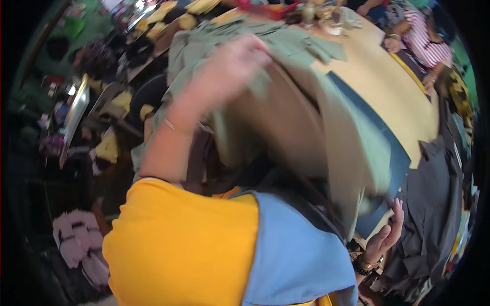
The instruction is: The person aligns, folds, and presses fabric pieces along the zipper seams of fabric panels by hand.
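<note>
My left hand (237, 64), blurred by motion, is raised over the far part of the table with its fingers closed on the edge of a large grey-green cloth (352, 137). The cloth hangs from it in a fold, its brownish underside (275, 112) turned toward me. My right hand (387, 237), wearing a bracelet and a watch-like band, is held up with fingers stretched out beside the cloth's lower right end. It holds nothing. Under the cloth lies a dark blue flat piece (380, 122). More grey-green fabric (306, 45) is heaped at the table's far side.
Dark grey fabric (429, 204) drapes over the right side of the pale tabletop (377, 71). At the far right sits a person in a striped top (423, 38) near a yellow ruler-like strip (408, 71). A white cup (333, 26) stands at the back. Pink bundles (81, 242) lie lower left.
</note>
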Demonstrator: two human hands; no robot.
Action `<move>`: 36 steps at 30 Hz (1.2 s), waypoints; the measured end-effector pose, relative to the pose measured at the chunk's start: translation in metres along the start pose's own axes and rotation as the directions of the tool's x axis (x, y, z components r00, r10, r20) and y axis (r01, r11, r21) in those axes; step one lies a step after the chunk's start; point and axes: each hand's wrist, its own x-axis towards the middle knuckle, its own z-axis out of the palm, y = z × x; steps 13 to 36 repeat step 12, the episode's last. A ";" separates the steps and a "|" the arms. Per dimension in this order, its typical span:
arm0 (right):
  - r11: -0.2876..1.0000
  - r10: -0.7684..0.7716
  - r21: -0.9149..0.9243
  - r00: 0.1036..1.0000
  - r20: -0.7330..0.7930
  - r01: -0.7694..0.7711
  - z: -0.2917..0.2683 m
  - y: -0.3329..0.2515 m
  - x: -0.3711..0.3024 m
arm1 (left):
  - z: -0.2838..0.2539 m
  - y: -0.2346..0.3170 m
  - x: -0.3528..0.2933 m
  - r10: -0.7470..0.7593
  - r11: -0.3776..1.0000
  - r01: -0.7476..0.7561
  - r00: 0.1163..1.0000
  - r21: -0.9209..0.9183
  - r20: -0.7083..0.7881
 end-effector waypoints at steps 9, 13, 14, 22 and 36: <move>0.983 0.151 0.069 0.962 0.226 -0.170 0.023 0.012 0.028 | -0.278 -0.300 -0.212 -0.693 0.575 0.691 0.696 0.437 -0.189; 0.979 0.177 0.042 0.937 0.301 -0.199 0.028 0.014 0.036 | -0.194 -0.382 -0.167 -0.550 0.656 0.570 0.810 0.495 -0.204; 0.979 0.177 0.042 0.937 0.301 -0.199 0.028 0.014 0.036 | -0.194 -0.382 -0.167 -0.550 0.656 0.570 0.810 0.495 -0.204; 0.979 0.177 0.042 0.937 0.301 -0.199 0.028 0.014 0.036 | -0.194 -0.382 -0.167 -0.550 0.656 0.570 0.810 0.495 -0.204; 0.979 0.177 0.042 0.937 0.301 -0.199 0.028 0.014 0.036 | -0.194 -0.382 -0.167 -0.550 0.656 0.570 0.810 0.495 -0.204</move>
